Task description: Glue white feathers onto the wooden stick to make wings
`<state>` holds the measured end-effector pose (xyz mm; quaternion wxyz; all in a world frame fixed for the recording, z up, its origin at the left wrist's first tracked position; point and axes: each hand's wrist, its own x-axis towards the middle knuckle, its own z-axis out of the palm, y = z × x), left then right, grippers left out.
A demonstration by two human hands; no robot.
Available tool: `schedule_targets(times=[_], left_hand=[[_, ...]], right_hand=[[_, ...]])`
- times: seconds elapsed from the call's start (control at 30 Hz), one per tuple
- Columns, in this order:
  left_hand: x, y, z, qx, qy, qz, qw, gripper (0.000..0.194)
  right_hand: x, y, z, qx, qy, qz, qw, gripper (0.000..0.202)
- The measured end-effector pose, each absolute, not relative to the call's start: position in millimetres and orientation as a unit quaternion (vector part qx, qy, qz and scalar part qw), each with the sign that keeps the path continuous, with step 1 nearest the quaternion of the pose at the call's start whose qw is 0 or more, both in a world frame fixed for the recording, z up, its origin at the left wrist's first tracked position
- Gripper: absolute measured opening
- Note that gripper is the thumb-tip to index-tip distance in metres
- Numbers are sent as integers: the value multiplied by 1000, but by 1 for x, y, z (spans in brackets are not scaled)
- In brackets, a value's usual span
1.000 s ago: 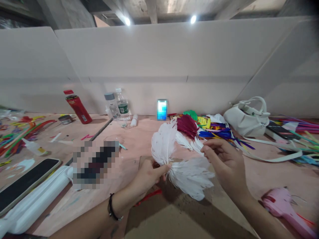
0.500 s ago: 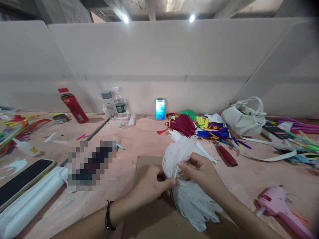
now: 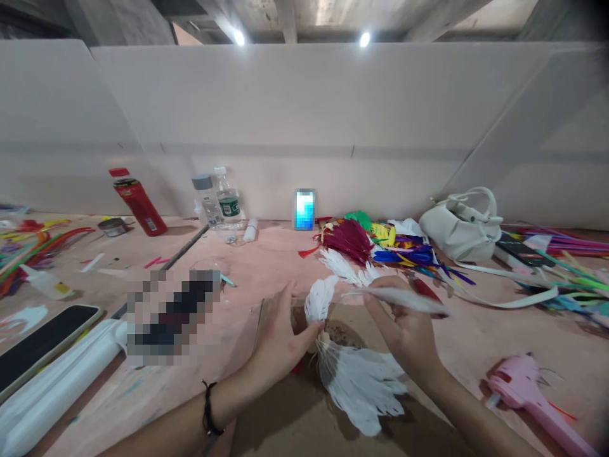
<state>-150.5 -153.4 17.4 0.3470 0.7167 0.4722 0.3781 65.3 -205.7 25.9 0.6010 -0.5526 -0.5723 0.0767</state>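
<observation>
Right hand (image 3: 404, 330) pulled one feather (image 3: 399, 298) aside, hiding its quill.

white feathers (image 3: 361, 387): soft, fluffy | cardboard (image 3: 295, 419): brown, matt paper | glue gun (image 3: 528, 390): pink smooth plastic | handbag (image 3: 459, 231): white, slightly shiny | bench (image 3: 266, 266): dull pink, stained

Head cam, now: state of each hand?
Left hand: closed, pinching the quills of a white feather fan on the cardboard.
Right hand: closed on a single white feather.
</observation>
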Motion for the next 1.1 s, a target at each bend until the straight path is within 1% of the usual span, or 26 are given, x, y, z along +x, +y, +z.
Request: schedule_targets(times=[0.03,0.07,0.1,0.13,0.23,0.3,0.37,0.43,0.53,0.6,0.73,0.77,0.83,0.9,1.03,1.1], left_hand=[[-151,-152,19,712,478,400,323,66],[-151,-152,21,712,474,409,318,53],[-151,-152,24,717,459,401,338,36],[-150,-153,27,721,439,382,376,26],[-147,-159,34,689,378,333,521,38],[-144,-162,33,634,364,333,595,39],[-143,-163,30,574,370,341,646,40],[-143,-162,27,528,380,346,676,41],[-145,-160,27,507,377,343,695,41],[-146,-161,30,537,363,336,683,38],[-147,-164,34,648,313,310,621,33],[-148,-164,35,669,303,300,609,32],[-149,-165,34,696,294,276,594,33],[-149,-165,34,712,289,252,589,33],[-148,-166,37,732,265,223,587,33],[-147,-167,39,751,267,220,563,33]], right_hand=[[66,-208,24,-537,-611,41,581,7],[66,-210,22,-511,-651,11,562,4],[66,-211,21,-481,-689,-14,541,5],[66,-213,20,-450,-729,-31,515,9],[57,-220,22,-374,-806,-86,450,20],[47,-223,25,-330,-831,-126,429,22],[38,-224,25,-305,-848,-145,408,24],[34,-225,24,-313,-852,-139,395,30],[37,-227,26,-355,-827,-75,429,37],[42,-228,31,-402,-798,-8,449,35],[45,-223,39,-497,-722,145,459,12],[44,-221,39,-505,-705,197,457,16],[42,-218,34,-495,-682,292,452,32],[40,-217,27,-478,-672,355,441,40],[38,-220,19,-473,-656,422,410,41],[39,-220,22,-476,-646,438,407,39]])
